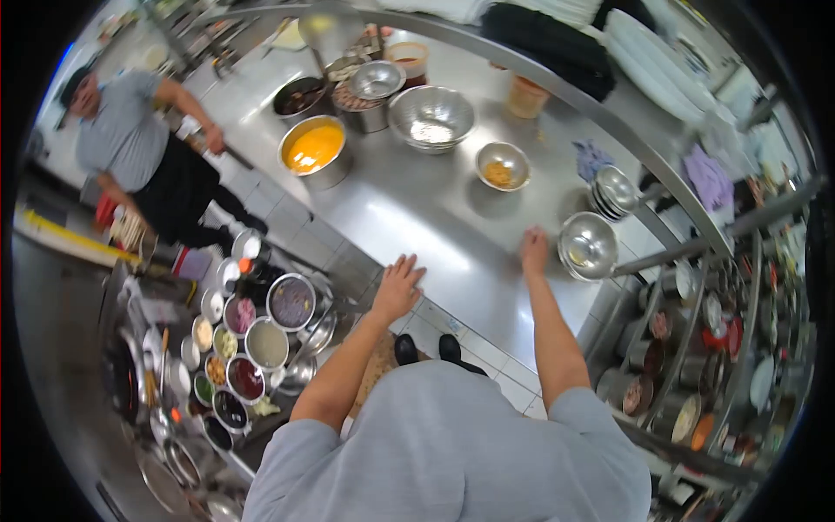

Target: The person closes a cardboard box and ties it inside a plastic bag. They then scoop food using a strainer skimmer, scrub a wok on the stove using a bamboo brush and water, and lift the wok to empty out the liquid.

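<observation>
My left hand (400,287) is open, fingers spread, at the near edge of the steel table (374,217); it holds nothing. My right hand (534,250) is over the tabletop with its fingers curled together, and I cannot make out whether anything is inside them. Right of it sits a steel bowl (588,245) with a little yellowish matter at the bottom. Beyond the right hand is a smaller bowl (503,167) of yellow-orange food. Farther back stand a large perforated steel bowl (432,117) and a pot of orange-yellow liquid (314,148).
A person (143,148) stands at the left, holding a long dark-bladed tool. Several ingredient pots (266,344) crowd the lower left. Stacked bowls (616,190) and a purple cloth (595,160) lie at the table's right. A metal rail (600,109) crosses above; shelves with containers (687,365) fill the right.
</observation>
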`<move>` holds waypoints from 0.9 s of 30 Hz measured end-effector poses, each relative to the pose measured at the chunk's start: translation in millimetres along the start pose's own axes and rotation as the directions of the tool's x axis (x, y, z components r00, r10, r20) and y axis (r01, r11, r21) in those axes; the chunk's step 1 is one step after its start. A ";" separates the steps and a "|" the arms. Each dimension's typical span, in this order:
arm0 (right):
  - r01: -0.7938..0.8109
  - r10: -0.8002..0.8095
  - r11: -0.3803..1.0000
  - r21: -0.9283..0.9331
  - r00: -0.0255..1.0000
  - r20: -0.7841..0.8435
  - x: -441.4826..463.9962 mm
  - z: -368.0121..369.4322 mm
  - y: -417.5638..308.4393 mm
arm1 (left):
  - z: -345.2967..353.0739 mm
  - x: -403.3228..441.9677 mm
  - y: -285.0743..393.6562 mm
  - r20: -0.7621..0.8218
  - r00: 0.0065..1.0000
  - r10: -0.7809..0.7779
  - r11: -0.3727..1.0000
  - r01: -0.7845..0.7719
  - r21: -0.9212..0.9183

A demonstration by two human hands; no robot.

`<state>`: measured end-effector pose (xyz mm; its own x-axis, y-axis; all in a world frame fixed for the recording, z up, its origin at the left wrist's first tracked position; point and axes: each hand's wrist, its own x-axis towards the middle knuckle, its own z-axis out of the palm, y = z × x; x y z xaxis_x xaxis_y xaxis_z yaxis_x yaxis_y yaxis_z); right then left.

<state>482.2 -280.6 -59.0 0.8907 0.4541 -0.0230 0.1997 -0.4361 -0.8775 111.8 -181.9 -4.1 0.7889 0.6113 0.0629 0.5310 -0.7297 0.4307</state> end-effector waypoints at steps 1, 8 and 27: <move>-0.311 0.279 0.906 0.286 0.949 0.147 23.6 14.5 -22.5 | -5.6 -19.2 5.6 0.021 1.000 0.005 0.999 -0.004 -0.054; -0.247 0.269 0.898 0.365 0.963 -0.009 70.9 74.4 -18.1 | 4.1 -110.9 8.3 0.098 0.972 -0.214 0.959 0.228 -0.167; 0.137 -0.269 0.656 -0.742 0.961 -0.061 -187.6 -164.1 43.0 | 12.2 61.1 -22.3 -0.143 0.990 0.018 0.992 0.000 0.129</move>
<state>390.7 -512.0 -13.8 0.8273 0.5066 0.2427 0.5559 -0.8006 -0.2235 151.9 -132.0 -20.9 0.7462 0.6352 0.1992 0.5668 -0.7631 0.3105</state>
